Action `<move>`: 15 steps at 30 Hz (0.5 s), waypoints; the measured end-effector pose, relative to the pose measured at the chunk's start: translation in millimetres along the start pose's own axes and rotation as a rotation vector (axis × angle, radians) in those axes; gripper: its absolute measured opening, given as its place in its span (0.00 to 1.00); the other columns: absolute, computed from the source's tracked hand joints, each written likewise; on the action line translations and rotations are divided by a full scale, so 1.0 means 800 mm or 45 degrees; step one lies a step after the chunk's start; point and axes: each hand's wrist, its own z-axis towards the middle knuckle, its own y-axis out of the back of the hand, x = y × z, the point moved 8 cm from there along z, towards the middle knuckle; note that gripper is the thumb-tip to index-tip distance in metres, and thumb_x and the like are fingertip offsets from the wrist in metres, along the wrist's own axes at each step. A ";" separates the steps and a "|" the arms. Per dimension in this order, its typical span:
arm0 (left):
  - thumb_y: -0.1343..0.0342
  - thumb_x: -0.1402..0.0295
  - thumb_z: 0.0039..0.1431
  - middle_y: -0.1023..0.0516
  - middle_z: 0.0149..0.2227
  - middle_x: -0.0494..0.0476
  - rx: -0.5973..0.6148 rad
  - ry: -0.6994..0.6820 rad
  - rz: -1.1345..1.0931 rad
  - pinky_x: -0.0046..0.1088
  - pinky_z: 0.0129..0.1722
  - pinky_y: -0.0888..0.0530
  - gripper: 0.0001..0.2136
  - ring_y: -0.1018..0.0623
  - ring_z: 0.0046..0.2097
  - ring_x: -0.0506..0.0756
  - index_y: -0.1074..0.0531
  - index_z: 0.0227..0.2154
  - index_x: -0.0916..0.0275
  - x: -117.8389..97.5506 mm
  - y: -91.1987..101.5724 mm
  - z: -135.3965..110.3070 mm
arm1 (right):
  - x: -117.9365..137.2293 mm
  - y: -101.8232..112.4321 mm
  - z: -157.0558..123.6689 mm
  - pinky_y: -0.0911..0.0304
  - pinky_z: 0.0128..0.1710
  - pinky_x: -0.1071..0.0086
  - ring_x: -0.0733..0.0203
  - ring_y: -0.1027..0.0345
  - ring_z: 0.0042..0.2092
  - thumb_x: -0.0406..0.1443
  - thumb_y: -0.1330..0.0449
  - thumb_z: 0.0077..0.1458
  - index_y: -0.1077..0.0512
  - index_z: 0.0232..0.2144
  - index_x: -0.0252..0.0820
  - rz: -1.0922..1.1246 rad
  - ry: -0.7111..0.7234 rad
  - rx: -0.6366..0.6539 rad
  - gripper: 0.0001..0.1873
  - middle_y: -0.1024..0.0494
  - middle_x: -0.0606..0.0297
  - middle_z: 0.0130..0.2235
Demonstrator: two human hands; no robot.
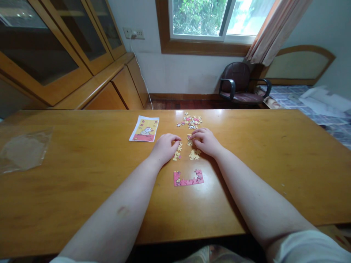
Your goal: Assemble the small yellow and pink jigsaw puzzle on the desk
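Observation:
My left hand point(165, 148) rests on the table with its fingers bent together, beside a small group of yellow puzzle pieces point(177, 155); whatever its fingertips hold is too small to make out. Across from it, my right hand point(206, 141) has thumb and fingers closed at a puzzle piece point(189, 140) in a short column of pieces. Below that hand lies another cluster of yellow pieces point(194, 154). Nearer to me is a joined pink puzzle border point(189, 182), U-shaped and open at the top. A heap of mixed pieces point(193, 120) lies beyond my hands.
A picture sheet point(144, 128) with a white animal on yellow and pink lies left of my hands. Farther left is a clear plastic bag point(24, 151) on the wooden table point(95, 190). Beyond the table stand a cabinet point(117, 89) and an office chair point(238, 82).

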 end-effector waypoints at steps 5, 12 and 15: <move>0.50 0.67 0.58 0.20 0.40 0.55 -0.005 -0.001 0.002 0.37 0.50 0.29 0.10 0.24 0.46 0.57 0.23 0.36 0.59 0.002 -0.001 0.000 | 0.008 -0.002 -0.001 0.43 0.56 0.55 0.54 0.34 0.50 0.28 0.44 0.47 0.20 0.27 0.47 0.009 0.073 0.056 0.14 0.22 0.64 0.44; 0.50 0.68 0.58 0.20 0.40 0.56 -0.018 0.017 -0.014 0.38 0.50 0.29 0.11 0.24 0.46 0.58 0.23 0.36 0.59 0.003 0.002 0.001 | 0.010 -0.003 0.001 0.40 0.55 0.58 0.56 0.31 0.49 0.26 0.45 0.45 0.22 0.33 0.44 0.084 0.082 0.057 0.16 0.21 0.63 0.43; 0.51 0.69 0.57 0.20 0.40 0.55 -0.046 0.043 -0.032 0.37 0.50 0.29 0.11 0.24 0.46 0.57 0.23 0.36 0.59 0.004 0.005 0.001 | 0.003 0.001 0.002 0.40 0.54 0.57 0.54 0.31 0.48 0.28 0.44 0.48 0.25 0.39 0.42 0.021 0.006 0.024 0.16 0.21 0.60 0.44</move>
